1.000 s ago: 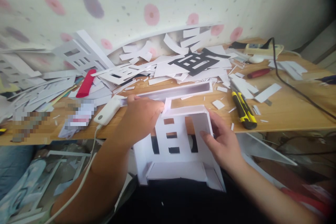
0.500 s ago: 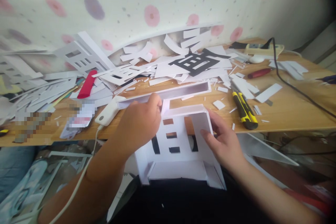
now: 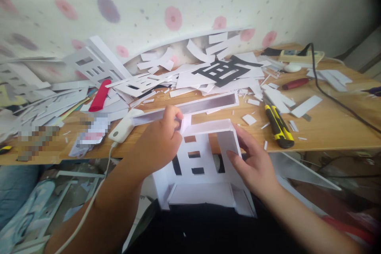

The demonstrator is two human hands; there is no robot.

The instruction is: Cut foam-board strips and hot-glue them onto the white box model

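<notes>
A white foam-board letter piece (image 3: 202, 166) with rectangular cut-outs and side walls rests against my lap at the table's front edge. My left hand (image 3: 159, 143) is closed, its fingers pinching the piece's upper left corner strip. My right hand (image 3: 254, 162) holds the piece's right wall, thumb on the face and fingers behind. Just beyond the hands, a long white open channel strip (image 3: 193, 107) lies on the wooden table (image 3: 327, 127).
A yellow-black utility knife (image 3: 278, 126) lies right of the piece. A white glue gun (image 3: 122, 129) with its cord sits left. A red tool (image 3: 99, 95), a red-handled tool (image 3: 294, 83), heaps of white offcuts, a black character cut-out (image 3: 224, 71) and a power strip (image 3: 297, 53) fill the back.
My left hand has slid slightly left and curled tighter on the upper left corner of the piece. The right hand and the piece have barely moved.
</notes>
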